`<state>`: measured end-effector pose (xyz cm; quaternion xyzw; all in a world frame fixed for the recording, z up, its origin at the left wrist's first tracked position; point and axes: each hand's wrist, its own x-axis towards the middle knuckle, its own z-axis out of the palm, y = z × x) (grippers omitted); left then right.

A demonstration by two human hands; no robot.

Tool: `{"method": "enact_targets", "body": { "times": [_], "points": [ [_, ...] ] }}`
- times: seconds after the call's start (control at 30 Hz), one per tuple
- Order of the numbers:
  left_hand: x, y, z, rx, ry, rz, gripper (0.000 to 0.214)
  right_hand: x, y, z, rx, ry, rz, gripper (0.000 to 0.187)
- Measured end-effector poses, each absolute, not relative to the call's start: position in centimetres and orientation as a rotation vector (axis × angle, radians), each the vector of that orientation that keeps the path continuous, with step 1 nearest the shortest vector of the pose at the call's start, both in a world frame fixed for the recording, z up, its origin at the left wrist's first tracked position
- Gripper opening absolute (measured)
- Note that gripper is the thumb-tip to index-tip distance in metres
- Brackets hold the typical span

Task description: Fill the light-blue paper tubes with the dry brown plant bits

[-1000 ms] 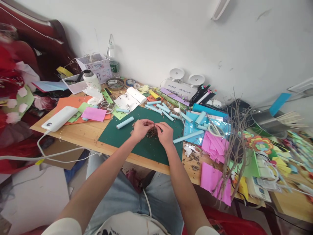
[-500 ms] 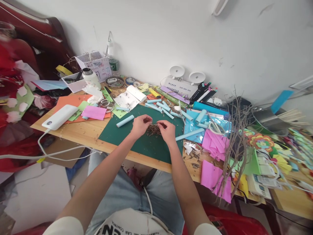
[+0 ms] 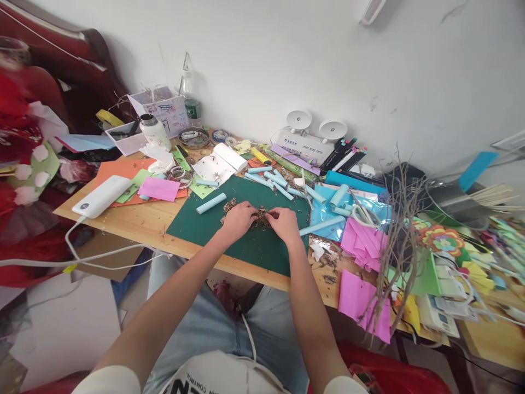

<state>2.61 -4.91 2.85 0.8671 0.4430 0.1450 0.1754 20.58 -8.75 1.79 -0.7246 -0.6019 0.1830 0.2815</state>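
Brown dry plant bits point(image 3: 261, 218) lie in a small heap on a dark green cutting mat point(image 3: 250, 249). My left hand point(image 3: 241, 219) is low at the heap's left side, its fingers closed together at the bits. From the right, my right hand point(image 3: 284, 221) meets the same heap, thumb and fingers pinched. Exactly what sits between the fingertips is too small to make out, though brown bits show right at them. More crumbled brown pieces point(image 3: 229, 204) rest just beyond my left hand. A light blue paper roll point(image 3: 211, 203) lies on the mat's left part.
Several light blue rolls lie along the mat's back edge. Scissors point(image 3: 365, 214) rest on a blue packet at the right, near pink paper point(image 3: 364, 306) and upright dry twigs point(image 3: 396, 251). On the left stand a white power bank point(image 3: 102, 196) and an open bottle point(image 3: 155, 132).
My left hand has moved slightly right and down, closer to my right hand, uncovering brown pieces behind it. Both hands have lowered onto the heap.
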Motion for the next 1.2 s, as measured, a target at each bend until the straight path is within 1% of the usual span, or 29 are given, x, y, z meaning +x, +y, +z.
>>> {"method": "enact_targets", "body": {
  "times": [0.07,0.17,0.27,0.37,0.43,0.53,0.73,0.8,0.93,1.03,1.1,1.2],
  "points": [
    [2.7,-4.7,2.5,2.443,1.241,0.444,0.023,20.7,-8.7,1.8,-1.825,-1.605,0.496,0.015],
    [2.6,-4.3,2.1,2.466,1.175,0.487,0.026,20.8,-8.6,2.0,-1.758,-1.610,0.441,0.018],
    [2.4,-3.9,1.7,2.458,1.118,0.555,0.034,20.7,-8.6,2.0,-1.794,-1.677,0.396,0.022],
    [2.3,-3.7,1.6,2.399,1.135,0.648,0.039,20.1,-8.5,1.7,-1.856,-1.767,0.353,0.030],
    [2.3,-3.6,1.7,2.369,1.136,0.680,0.040,19.7,-8.5,1.4,-1.879,-1.824,0.337,0.028],
    [2.4,-3.6,2.0,2.362,1.095,0.682,0.038,19.5,-8.4,1.3,-1.808,-1.823,0.300,0.022],
    [2.7,-3.6,2.4,2.276,1.081,0.745,0.034,19.7,-8.2,1.9,-1.580,-1.610,0.267,0.015],
    [3.0,-3.6,2.5,2.222,1.060,0.787,0.037,19.6,-8.3,2.0,-1.536,-1.602,0.278,0.014],
    [3.8,-3.5,2.6,2.251,1.025,0.814,0.028,19.1,-8.4,2.1,-1.498,-1.609,0.267,0.013],
    [4.3,-3.5,2.5,2.337,1.044,0.809,0.029,18.9,-8.4,2.1,-1.498,-1.590,0.254,0.013],
    [4.6,-3.5,2.6,2.312,1.063,0.835,0.027,19.0,-8.4,2.0,-1.511,-1.553,0.292,0.014],
    [4.5,-3.3,2.9,2.118,1.117,0.852,0.025,19.3,-8.2,1.7,-1.564,-1.420,0.449,0.017]
  ]
}}
